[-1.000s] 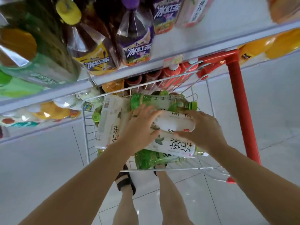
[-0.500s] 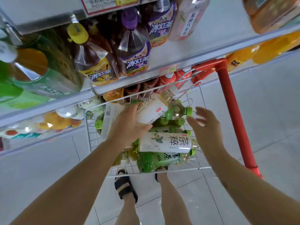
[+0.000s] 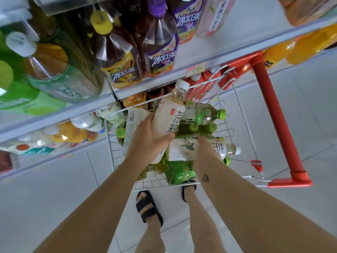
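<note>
The left hand (image 3: 149, 141) grips a tilted white bottle (image 3: 169, 115); the right hand (image 3: 207, 152) curls round a lying bottle (image 3: 184, 149) in the basket (image 3: 111, 148). Green-capped bottles (image 3: 206, 114) crowd beneath, and the shelf edge (image 3: 164, 78) sits close ahead.

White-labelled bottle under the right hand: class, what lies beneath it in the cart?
Under the white-labelled bottle lie green-labelled bottles; what lies deeper in the cart is covered.

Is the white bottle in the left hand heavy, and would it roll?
Probably heavy for its size: the white bottle looks full of pale drink to its neck. The left hand wraps its smooth label, so it might slip. It is round, so laid flat it would likely roll. The right hand grips a similar lying bottle.
</note>
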A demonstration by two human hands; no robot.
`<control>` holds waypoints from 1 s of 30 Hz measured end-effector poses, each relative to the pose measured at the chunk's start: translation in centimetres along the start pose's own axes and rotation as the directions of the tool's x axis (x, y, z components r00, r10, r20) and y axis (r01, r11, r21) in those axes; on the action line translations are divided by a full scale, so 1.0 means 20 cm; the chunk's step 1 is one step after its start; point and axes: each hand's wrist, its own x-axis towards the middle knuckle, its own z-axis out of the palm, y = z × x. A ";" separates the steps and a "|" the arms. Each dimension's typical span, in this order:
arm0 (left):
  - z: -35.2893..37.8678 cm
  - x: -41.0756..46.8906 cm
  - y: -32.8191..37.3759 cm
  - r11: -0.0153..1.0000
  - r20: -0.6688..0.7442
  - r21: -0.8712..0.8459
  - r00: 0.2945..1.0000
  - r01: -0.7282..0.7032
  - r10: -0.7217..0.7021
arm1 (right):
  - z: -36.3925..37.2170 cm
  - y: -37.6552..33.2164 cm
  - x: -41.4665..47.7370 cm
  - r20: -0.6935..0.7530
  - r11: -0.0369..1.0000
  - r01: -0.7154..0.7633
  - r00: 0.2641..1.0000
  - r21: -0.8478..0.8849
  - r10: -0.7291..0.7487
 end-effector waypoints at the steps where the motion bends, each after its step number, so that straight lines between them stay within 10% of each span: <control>1: -0.01 -0.02 0.00 1.000 -0.007 -0.024 1.000 0.009 -0.010 | -0.01 0.01 -0.01 -0.025 0.999 0.018 1.000 0.032 -0.017; 11: -0.39 -0.44 0.42 0.980 -0.094 -0.165 0.991 -0.113 0.098 | -0.22 -0.18 -0.72 0.209 0.852 0.518 0.827 0.078 -0.522; 16: -0.78 -0.71 0.88 0.919 -0.280 -0.154 0.908 -0.364 0.313 | -0.36 -0.37 -1.38 0.391 0.498 0.835 0.388 0.235 -0.835; 22: -1.18 -1.02 1.46 0.723 -0.467 -0.108 0.677 -0.682 0.568 | -0.57 -0.60 -2.12 0.345 0.058 0.862 -0.139 0.504 -0.928; 30: -1.58 -1.41 2.06 0.476 -0.530 0.127 0.346 -0.870 0.774 | -0.86 -0.88 -2.82 0.084 -0.352 0.648 -0.542 0.675 -0.836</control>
